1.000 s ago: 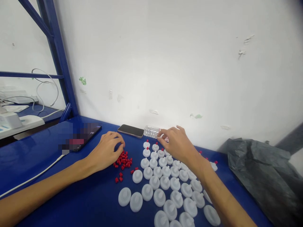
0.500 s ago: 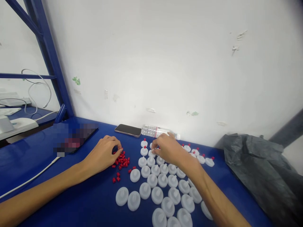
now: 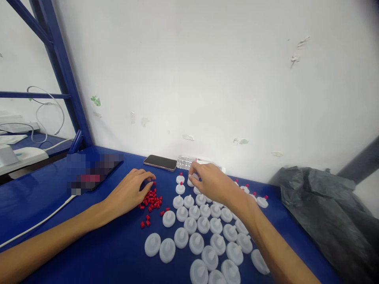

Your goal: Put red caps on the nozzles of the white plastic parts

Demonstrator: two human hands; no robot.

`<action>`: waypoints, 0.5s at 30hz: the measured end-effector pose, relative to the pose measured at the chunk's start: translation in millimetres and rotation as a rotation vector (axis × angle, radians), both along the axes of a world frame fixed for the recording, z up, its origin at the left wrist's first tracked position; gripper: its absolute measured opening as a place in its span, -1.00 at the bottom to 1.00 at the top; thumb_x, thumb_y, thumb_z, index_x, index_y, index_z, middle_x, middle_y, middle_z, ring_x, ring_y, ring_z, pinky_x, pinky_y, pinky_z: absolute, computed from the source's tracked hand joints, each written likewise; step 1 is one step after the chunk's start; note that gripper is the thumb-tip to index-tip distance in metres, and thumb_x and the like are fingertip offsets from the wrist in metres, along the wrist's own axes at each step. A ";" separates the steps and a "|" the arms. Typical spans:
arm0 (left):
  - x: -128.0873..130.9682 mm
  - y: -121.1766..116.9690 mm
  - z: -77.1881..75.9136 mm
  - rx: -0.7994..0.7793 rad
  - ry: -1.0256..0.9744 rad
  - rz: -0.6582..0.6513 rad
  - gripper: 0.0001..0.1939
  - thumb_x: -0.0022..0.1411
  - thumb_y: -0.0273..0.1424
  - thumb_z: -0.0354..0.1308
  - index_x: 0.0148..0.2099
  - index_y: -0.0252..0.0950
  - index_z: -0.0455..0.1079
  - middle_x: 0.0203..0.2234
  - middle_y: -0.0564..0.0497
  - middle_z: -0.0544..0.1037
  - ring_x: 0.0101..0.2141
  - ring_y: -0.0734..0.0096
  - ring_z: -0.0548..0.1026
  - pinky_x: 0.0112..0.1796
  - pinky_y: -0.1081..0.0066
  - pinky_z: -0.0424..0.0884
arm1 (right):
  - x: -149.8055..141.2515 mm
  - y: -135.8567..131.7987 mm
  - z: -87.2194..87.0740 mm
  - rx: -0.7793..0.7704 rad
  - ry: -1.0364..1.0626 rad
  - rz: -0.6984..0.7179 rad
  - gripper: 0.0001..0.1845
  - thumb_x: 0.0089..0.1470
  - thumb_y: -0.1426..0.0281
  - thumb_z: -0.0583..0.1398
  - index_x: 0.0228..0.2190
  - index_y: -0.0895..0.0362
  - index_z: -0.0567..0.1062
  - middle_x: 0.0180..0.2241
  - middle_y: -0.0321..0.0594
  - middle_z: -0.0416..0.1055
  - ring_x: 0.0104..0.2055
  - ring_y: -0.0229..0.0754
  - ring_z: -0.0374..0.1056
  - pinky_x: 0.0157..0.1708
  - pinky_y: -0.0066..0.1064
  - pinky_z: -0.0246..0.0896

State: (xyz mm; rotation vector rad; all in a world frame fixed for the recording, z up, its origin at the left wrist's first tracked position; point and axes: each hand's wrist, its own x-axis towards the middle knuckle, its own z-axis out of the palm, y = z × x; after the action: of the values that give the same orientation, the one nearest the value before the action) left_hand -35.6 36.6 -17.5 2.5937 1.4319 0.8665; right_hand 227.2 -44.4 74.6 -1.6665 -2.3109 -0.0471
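My right hand (image 3: 210, 183) pinches a white plastic disc with a nozzle (image 3: 192, 181) between thumb and fingertips, at the far part of the disc group. My left hand (image 3: 132, 191) hovers at a pile of small red caps (image 3: 152, 201), thumb and index finger apart. A red cap (image 3: 154, 183) shows by its thumb tip; whether it is touched I cannot tell. Many bare white discs (image 3: 203, 224) lie nozzle up in loose rows. At the back, discs with red caps on their nozzles (image 3: 180, 188) stand left and right of my right hand, which hides some between.
A phone (image 3: 160, 162) and a clear plastic bottle (image 3: 185, 162) lie along the wall. To the left is a dark tablet-like device (image 3: 103, 173) with a white cable (image 3: 38, 227). A grey plastic bag (image 3: 319, 201) covers the right side of the blue table (image 3: 118, 252).
My right hand has shifted slightly up and back, with the white disc raised from its row. My left thumb and index finger have parted over the red caps.
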 end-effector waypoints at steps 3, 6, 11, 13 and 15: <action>-2.5 4.4 -3.4 -0.009 0.003 -0.036 -0.71 0.15 -0.19 0.09 -0.11 0.03 0.55 -0.28 0.10 0.66 -0.22 0.19 0.49 -0.16 0.23 0.40 | 0.6 2.1 -1.8 -0.001 0.001 0.007 -0.90 0.18 0.37 0.12 -0.27 0.05 0.44 -0.37 -0.24 0.50 -0.25 -0.12 0.39 -0.36 -0.39 0.11; -4.3 8.4 -7.0 -0.018 0.001 -0.076 -0.77 0.14 -0.17 0.13 -0.20 0.07 0.59 -0.34 0.13 0.66 -0.27 0.24 0.50 -0.21 0.29 0.40 | 0.6 3.9 -2.9 -0.002 -0.001 0.015 -0.89 0.17 0.36 0.14 -0.27 0.04 0.46 -0.35 -0.25 0.51 -0.24 -0.12 0.39 -0.34 -0.38 0.11; -4.2 9.6 -3.9 -0.012 -0.034 -0.081 -0.88 0.08 -0.22 0.19 -0.41 0.00 0.56 -0.41 0.14 0.67 -0.30 0.24 0.50 -0.24 0.29 0.39 | -2.1 3.6 -2.8 -0.011 0.014 0.045 -0.79 0.18 0.23 0.17 -0.17 0.04 0.43 -0.35 -0.26 0.49 -0.26 -0.14 0.39 -0.36 -0.39 0.11; -2.7 7.0 1.7 0.004 -0.063 -0.075 -0.88 0.08 -0.21 0.17 -0.42 -0.02 0.53 -0.44 0.16 0.66 -0.33 0.25 0.50 -0.25 0.28 0.38 | -3.6 2.6 -2.8 -0.014 0.028 0.066 -0.70 0.18 0.16 0.16 -0.11 0.04 0.39 -0.38 -0.28 0.48 -0.29 -0.17 0.39 -0.38 -0.40 0.12; -0.1 1.8 9.3 0.027 -0.110 -0.058 -0.84 0.11 -0.17 0.12 -0.38 -0.03 0.50 -0.44 0.16 0.66 -0.33 0.25 0.51 -0.24 0.26 0.38 | -5.3 1.7 -3.5 -0.010 0.060 0.094 -0.64 0.17 0.11 0.17 -0.07 0.03 0.36 -0.37 -0.29 0.47 -0.30 -0.18 0.39 -0.37 -0.40 0.14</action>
State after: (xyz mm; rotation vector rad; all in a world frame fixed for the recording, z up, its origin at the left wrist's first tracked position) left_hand -35.7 38.4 -8.2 2.5489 1.3193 1.0102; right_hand 221.8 -42.7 71.1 -1.5401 -2.3447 0.0334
